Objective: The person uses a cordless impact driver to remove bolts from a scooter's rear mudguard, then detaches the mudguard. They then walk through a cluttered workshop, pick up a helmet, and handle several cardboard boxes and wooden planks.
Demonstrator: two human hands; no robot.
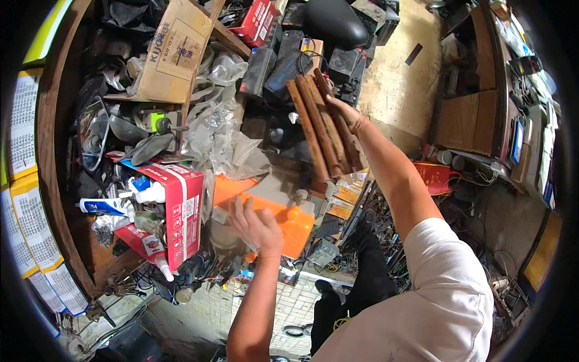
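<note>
My right hand (348, 114) is closed on the upper right side of a brown slatted piece (324, 128). The piece has several long parallel bars, and I cannot tell whether it is wood or rusty metal. It is held up and tilted above the clutter in the middle. My left hand (258, 230) has its fingers spread and is slightly blurred. It is over or against the left part of an orange plastic case (295, 224); whether it touches is unclear. Clear plastic bags (214, 130) lie just beyond the case.
At left, a red and white carton (184, 211) holds tubes and bottles, including a blue and white tube (104, 206). A cardboard box (172, 54) stands farther back. Black batteries (260, 71) and a black saddle-shaped seat (338, 23) are at the far side. Tangled wires (386, 253) cover the right.
</note>
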